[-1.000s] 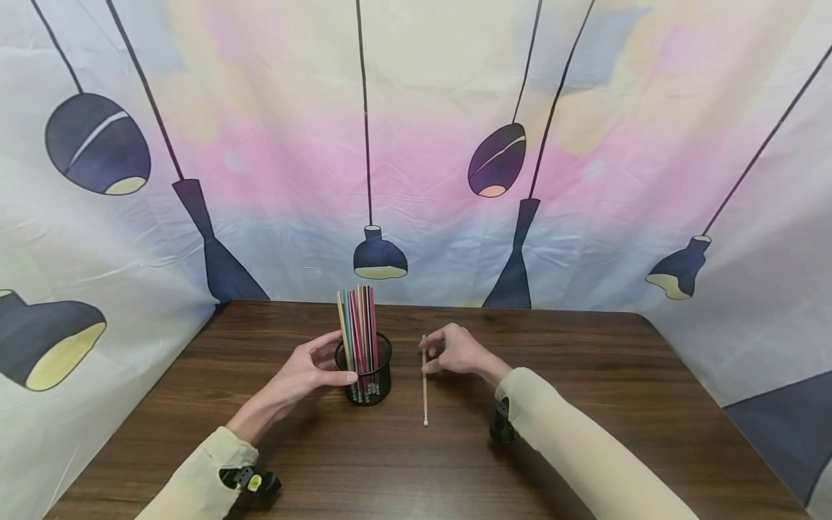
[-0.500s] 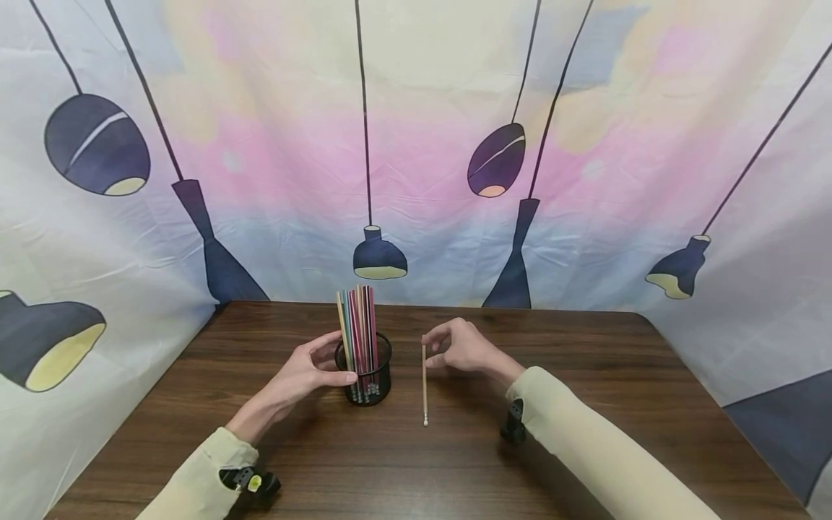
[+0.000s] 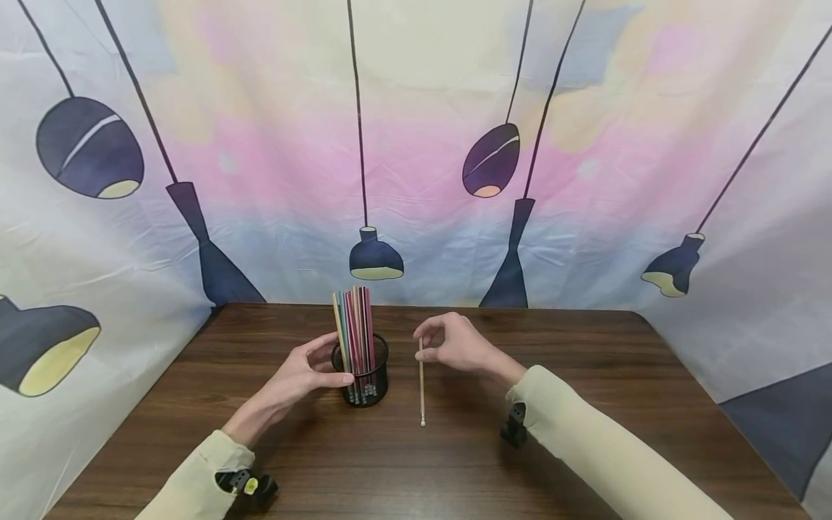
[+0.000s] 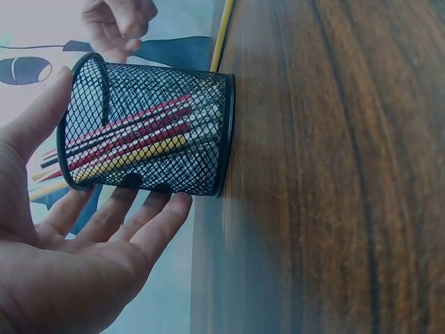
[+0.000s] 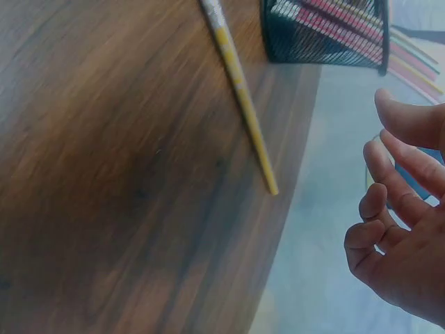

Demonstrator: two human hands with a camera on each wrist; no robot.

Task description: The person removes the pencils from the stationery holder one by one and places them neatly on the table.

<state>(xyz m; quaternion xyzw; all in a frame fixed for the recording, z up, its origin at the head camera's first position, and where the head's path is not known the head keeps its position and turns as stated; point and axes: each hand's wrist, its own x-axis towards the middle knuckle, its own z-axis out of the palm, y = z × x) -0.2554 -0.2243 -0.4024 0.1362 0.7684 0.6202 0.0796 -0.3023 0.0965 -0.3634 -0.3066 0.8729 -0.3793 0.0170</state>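
Note:
A black mesh pencil cup stands upright on the table, filled with several coloured pencils leaning left, eraser ends down. My left hand holds the cup from its left side, thumb at the rim and fingers along the wall. To the cup's right, one yellow pencil lies flat on the wood, its eraser end toward me. Over that pencil's far end hovers my right hand, fingers loosely bent. The right wrist view shows a gap between this hand and the yellow pencil.
The dark wood-grain table ends at a back edge a little beyond both hands. Behind and beside it hangs a pastel cloth printed with lamps. A small black device is strapped at the left cuff, another device at the right.
My right hand has come off the yellow pencil, rising slightly above its far end. The pencil, the cup and my left hand stay in place, while the head view shifts slightly.

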